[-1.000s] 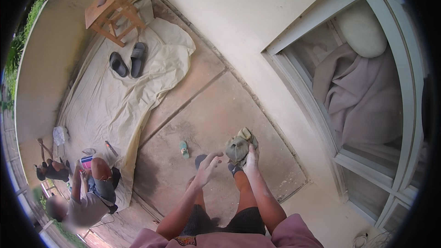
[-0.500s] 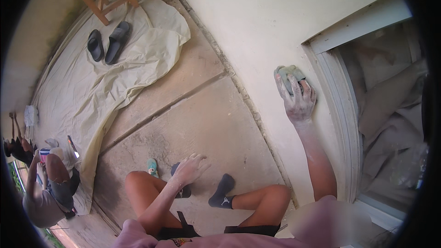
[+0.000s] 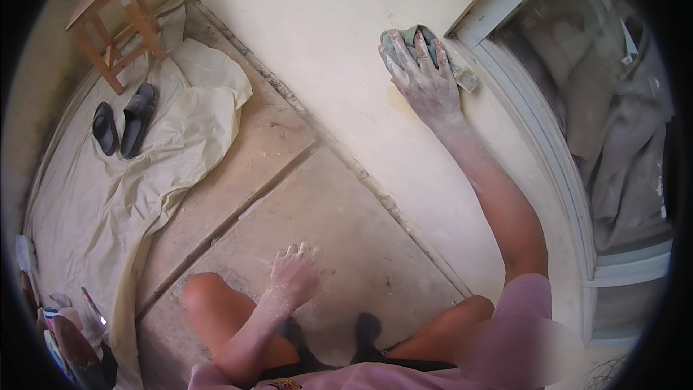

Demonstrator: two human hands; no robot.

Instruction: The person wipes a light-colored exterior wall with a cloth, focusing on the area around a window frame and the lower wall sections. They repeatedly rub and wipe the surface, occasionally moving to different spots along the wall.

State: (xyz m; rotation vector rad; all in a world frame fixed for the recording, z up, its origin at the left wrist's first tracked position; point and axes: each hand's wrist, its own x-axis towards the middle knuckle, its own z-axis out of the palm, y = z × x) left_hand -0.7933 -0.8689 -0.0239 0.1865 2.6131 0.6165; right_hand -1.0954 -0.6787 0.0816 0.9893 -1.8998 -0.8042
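Observation:
Dusted with white powder, my right hand presses a crumpled grey-green cloth against the pale wall. Its fingers spread over the cloth, close to the corner of the white window frame. A small pale block-like piece shows beside the fingers; I cannot tell whether it belongs to the cloth or the wall. My left hand, powdery too, hangs above my left knee with nothing in it. Its fingers are apart and slightly bent.
A wooden stool stands at the far left on a cream sheet, with black slides in front of it. A groove crosses the concrete floor. Another person's knee appears at the lower left.
My right hand has moved with the cloth up the wall toward the window frame's corner. The left hand's fingers now point upward. The whole view has shifted, and the other person is mostly out of it.

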